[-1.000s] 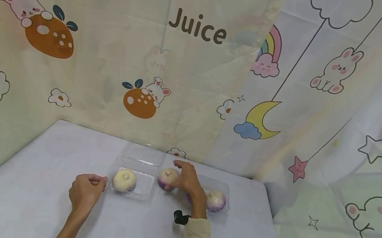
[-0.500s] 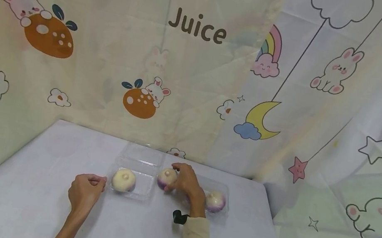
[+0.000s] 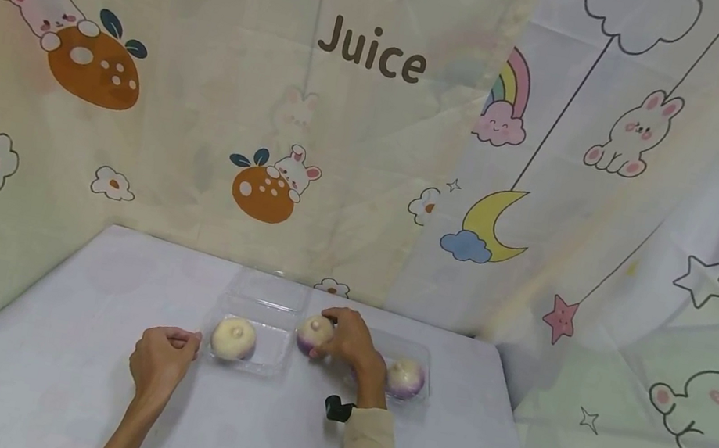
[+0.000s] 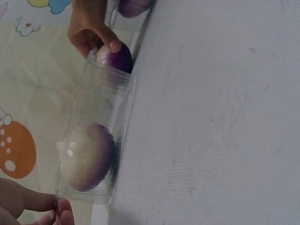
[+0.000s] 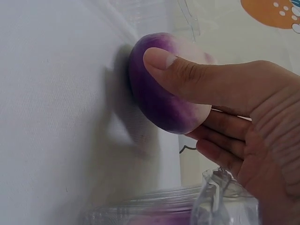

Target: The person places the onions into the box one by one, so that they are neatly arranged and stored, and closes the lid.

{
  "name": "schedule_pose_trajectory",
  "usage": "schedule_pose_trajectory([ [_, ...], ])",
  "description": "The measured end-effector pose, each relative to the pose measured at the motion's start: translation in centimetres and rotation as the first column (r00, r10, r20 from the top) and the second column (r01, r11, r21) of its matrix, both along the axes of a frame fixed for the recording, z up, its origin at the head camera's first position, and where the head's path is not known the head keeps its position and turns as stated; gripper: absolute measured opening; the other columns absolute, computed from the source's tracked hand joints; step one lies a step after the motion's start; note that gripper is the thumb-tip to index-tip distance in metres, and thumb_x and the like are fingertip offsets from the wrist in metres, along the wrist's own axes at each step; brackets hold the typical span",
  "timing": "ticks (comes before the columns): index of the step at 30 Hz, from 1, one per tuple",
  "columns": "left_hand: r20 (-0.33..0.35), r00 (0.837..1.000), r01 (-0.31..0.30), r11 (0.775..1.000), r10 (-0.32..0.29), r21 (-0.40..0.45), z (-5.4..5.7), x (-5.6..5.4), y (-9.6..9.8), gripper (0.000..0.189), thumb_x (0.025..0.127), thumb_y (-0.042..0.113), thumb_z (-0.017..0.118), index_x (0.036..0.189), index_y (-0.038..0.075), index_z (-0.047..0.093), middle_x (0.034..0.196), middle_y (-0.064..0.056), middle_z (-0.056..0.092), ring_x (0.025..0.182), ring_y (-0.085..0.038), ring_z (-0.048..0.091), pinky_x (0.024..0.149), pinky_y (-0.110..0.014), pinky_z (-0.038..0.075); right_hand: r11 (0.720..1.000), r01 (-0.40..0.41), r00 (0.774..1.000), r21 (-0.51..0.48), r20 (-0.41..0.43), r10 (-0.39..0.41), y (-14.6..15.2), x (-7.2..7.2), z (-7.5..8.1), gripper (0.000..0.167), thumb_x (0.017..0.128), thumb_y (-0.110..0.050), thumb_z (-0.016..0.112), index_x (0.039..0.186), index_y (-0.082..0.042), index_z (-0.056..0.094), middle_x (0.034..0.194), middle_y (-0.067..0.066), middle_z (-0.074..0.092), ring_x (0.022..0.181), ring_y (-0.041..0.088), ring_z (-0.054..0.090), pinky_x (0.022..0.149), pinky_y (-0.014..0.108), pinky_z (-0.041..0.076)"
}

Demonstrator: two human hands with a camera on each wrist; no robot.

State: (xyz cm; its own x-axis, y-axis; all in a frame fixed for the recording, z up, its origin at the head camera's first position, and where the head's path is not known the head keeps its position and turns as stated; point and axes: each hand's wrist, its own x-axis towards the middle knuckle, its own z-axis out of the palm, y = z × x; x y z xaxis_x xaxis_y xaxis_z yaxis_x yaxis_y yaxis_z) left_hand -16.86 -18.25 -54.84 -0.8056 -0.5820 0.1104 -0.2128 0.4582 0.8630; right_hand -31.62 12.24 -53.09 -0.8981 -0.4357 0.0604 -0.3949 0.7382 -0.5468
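Note:
In the head view, my left hand (image 3: 161, 357) pinches the near left edge of an open clear plastic clamshell box (image 3: 270, 352). A white-and-purple turnip (image 3: 234, 339) sits in that box's left half. Its lid (image 3: 268, 291) lies folded back. My right hand (image 3: 349, 345) grips a second turnip (image 3: 313, 334) just right of the box, thumb on the purple side (image 5: 159, 93) and fingers behind it. In the right wrist view a shadow falls beside it; whether it touches the table is unclear.
Another clear plastic box (image 3: 429, 354) stands to the right, partly behind my right wrist. A turnip (image 3: 406, 378) lies in it, with more purple partly hidden by the wrist. The white table (image 3: 254, 428) meets a printed curtain (image 3: 367, 178) at the back.
My right hand has drawn its fingers in around the turnip, moving slightly left. The left hand and the box it holds look unchanged.

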Motion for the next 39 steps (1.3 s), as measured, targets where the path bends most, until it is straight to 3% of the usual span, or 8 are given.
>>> schedule_pose_trajectory([
  [8, -0.052, 0.998, 0.021, 1.000, -0.022, -0.017, 0.1, -0.2, 0.0, 0.019, 0.096, 0.009, 0.076, 0.089, -0.009, 0.080, 0.067, -0.015, 0.077, 0.051, -0.015, 0.062, 0.051, -0.029, 0.042, 1.000, -0.008, 0.999, -0.004, -0.036, 0.008, 0.0, 0.5, 1.0, 0.081, 0.064, -0.020, 0.105, 0.136, 0.000, 0.073, 0.135, 0.017, 0.076, 0.128, 0.038, 0.068, 0.115, 0.055, 0.054],
  [16, -0.049, 0.998, 0.027, 1.000, -0.028, -0.013, 0.1, -0.4, 0.0, 0.021, 0.096, 0.011, 0.077, 0.090, -0.009, 0.080, 0.067, -0.014, 0.077, 0.051, -0.014, 0.062, 0.051, -0.030, 0.041, 0.999, -0.018, 0.995, -0.042, -0.102, 0.013, 0.6, 0.7, 1.7, 0.078, 0.063, -0.020, 0.106, 0.132, -0.001, 0.075, 0.129, 0.016, 0.079, 0.123, 0.037, 0.071, 0.111, 0.055, 0.056],
  [26, -0.032, 0.999, 0.029, 1.000, -0.030, -0.010, 0.0, -0.3, 0.0, 0.021, 0.097, 0.012, 0.077, 0.091, -0.009, 0.080, 0.068, -0.014, 0.077, 0.051, -0.014, 0.062, 0.051, -0.030, 0.041, 0.994, -0.027, 0.992, -0.105, -0.129, 0.013, 1.3, 1.0, 1.9, 0.077, 0.067, -0.021, 0.102, 0.135, -0.001, 0.073, 0.136, 0.017, 0.075, 0.130, 0.040, 0.068, 0.113, 0.056, 0.056],
  [32, -0.015, 1.000, 0.022, 1.000, -0.022, -0.008, -0.1, -0.2, 0.1, 0.021, 0.097, 0.013, 0.077, 0.092, -0.008, 0.081, 0.069, -0.014, 0.078, 0.052, -0.013, 0.062, 0.052, -0.029, 0.041, 0.977, -0.042, 0.993, -0.211, -0.117, 0.017, 1.7, 1.1, 2.0, 0.077, 0.068, -0.016, 0.103, 0.136, 0.001, 0.072, 0.138, 0.020, 0.074, 0.128, 0.041, 0.069, 0.110, 0.059, 0.058],
  [39, -0.017, 1.000, 0.021, 1.000, -0.021, -0.001, 0.0, -0.1, 0.1, 0.021, 0.097, 0.012, 0.077, 0.092, -0.008, 0.080, 0.068, -0.014, 0.078, 0.051, -0.013, 0.062, 0.051, -0.029, 0.041, 0.950, -0.030, 0.999, -0.310, -0.037, 0.020, 1.8, 1.3, 2.0, 0.077, 0.071, -0.011, 0.101, 0.140, 0.002, 0.069, 0.138, 0.022, 0.072, 0.114, 0.041, 0.074, 0.100, 0.058, 0.063],
])
